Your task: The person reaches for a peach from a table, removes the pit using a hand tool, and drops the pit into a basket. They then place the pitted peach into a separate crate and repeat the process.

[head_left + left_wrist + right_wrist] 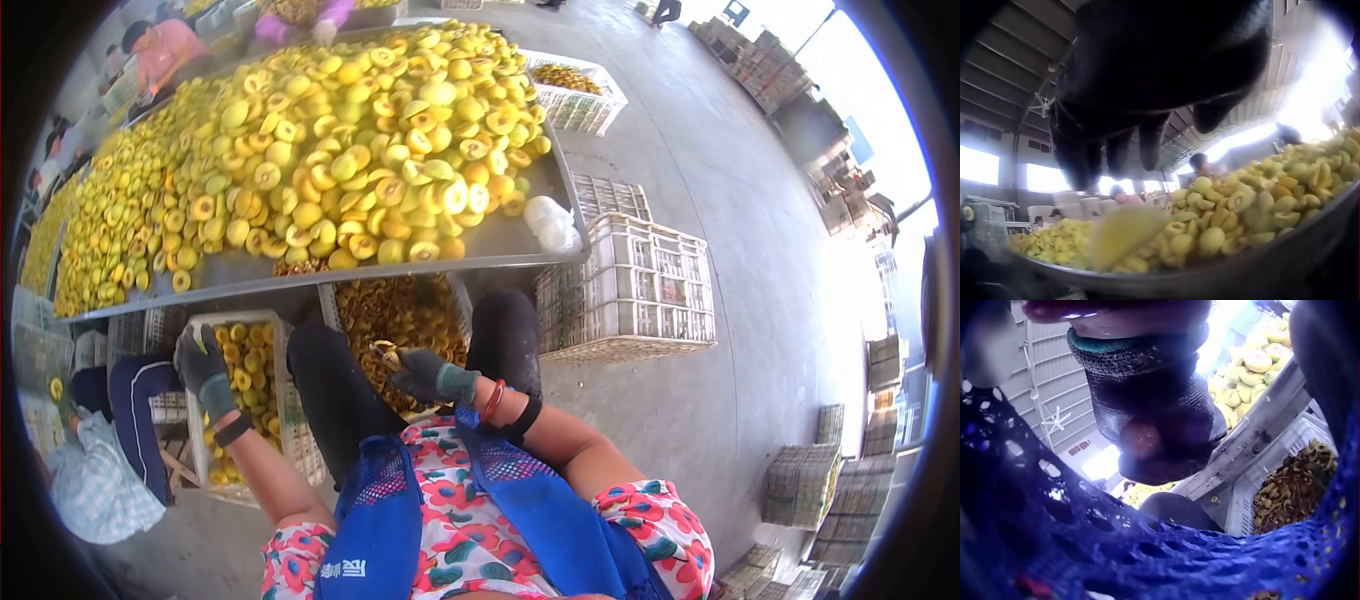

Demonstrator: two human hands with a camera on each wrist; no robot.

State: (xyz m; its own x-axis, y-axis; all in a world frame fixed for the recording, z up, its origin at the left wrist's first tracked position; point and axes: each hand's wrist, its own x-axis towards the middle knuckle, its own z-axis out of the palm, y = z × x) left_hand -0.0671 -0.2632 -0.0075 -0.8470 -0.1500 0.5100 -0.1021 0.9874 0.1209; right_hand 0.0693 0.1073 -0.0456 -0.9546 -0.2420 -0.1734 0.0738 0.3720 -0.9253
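Observation:
My gloved left hand (203, 365) is over the left crate (300, 440) of yellow fruit halves (250, 355), its fingers extended. Just beyond the fingertips in the left wrist view is a blurred yellow-green fruit piece (1125, 236), with a gap between it and the glove. My gloved right hand (425, 377) is curled in front of my lap, gripping a small tool. The round brown end of its handle (1141, 438) shows in the right wrist view. A yellowish curved piece (385, 347) appears at the tool's far end, too small to make out.
A metal table (400, 270) ahead bears a large heap of cut yellow fruit (330, 150) and a white bag (551, 223). Between my knees stands a crate of brown scraps (400, 310). White crates (640, 290) are stacked right; another person (110, 470) sits at left.

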